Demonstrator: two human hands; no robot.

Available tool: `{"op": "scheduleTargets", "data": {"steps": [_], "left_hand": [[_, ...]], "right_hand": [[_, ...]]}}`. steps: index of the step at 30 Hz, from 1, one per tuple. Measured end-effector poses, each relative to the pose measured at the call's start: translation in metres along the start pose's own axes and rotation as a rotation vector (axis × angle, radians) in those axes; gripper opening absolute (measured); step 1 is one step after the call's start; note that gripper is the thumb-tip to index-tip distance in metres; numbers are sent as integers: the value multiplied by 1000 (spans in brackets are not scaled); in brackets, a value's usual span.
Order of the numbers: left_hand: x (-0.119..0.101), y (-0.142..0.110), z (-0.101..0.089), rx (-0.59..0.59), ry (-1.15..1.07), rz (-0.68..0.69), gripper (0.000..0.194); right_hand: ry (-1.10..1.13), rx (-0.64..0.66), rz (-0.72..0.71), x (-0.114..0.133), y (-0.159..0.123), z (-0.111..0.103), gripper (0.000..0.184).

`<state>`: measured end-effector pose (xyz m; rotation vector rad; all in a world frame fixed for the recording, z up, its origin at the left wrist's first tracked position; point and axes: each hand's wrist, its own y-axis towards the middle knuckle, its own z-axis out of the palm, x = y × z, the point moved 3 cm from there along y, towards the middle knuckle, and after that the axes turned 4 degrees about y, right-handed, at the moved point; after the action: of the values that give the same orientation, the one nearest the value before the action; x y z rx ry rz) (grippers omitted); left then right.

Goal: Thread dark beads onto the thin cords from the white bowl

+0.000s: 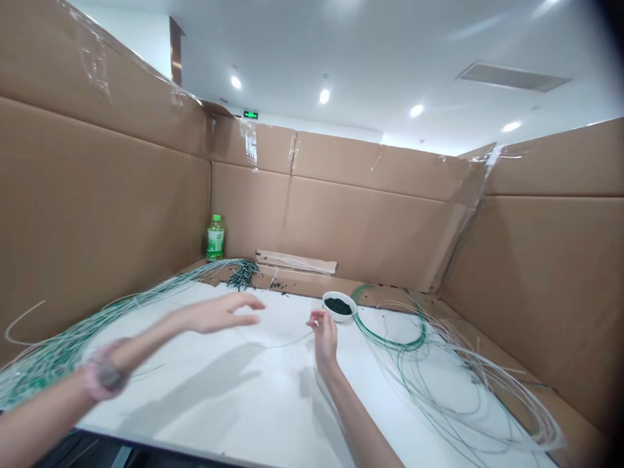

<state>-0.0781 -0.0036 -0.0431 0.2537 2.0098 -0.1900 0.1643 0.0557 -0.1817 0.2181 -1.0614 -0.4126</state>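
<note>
My right hand (322, 331) pinches a thin pale wire (277, 346) between its fingertips, just in front of a white bowl (336, 307) of small dark pieces. The wire arcs left towards my left hand (219, 312), which hangs blurred and open above the white table (205, 403). A long sheaf of green-and-white wires (58, 354) fans out at the left, past my left forearm, and ends in a dark-tipped bunch (242, 275). Loose coils of green and pale wire (429, 383) lie on the right.
Cardboard walls (341, 221) taped together surround the table on the back and both sides. A green-capped plastic bottle (215, 238) stands in the back left corner. A flat cardboard strip (296, 262) leans at the back. A pink band (108, 374) circles my left wrist.
</note>
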Motion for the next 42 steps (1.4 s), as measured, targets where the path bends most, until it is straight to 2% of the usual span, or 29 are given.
{"op": "scheduleTargets", "data": {"steps": [2,4,6,8,11,15,19,22,26,32,36,42], "left_hand": [[1,18,61,21,1,141,37],[14,35,113,66,-2,223,46],[34,50,145,104,8,241,46],[52,62,159,134,28,245,48],[70,72,149,81,98,285,53],[87,77,104,-61,226,350,47],[109,81,58,-166,353,369,39],[125,82,42,-156,456,370,38],[131,81,39,-138,569,384,39],[128,78,41,-73,694,393,37],[127,76,45,-25,728,403,36],[123,71,49,11,744,418,37]], "right_hand": [[-49,55,-30,5,-10,8,34],[-123,85,-64,11,-16,12,35],[-216,88,-101,15,-18,13,35],[-312,89,-134,17,-16,14,33],[-448,114,-162,16,-10,15,30],[-633,104,-150,26,16,1,26],[-885,34,-76,56,67,-30,29],[-1121,95,64,71,109,-41,29],[-1420,227,305,69,139,-35,31],[-1698,440,592,51,140,-32,32],[-1789,532,640,42,134,-38,31],[-1858,577,583,34,135,-39,29]]}}
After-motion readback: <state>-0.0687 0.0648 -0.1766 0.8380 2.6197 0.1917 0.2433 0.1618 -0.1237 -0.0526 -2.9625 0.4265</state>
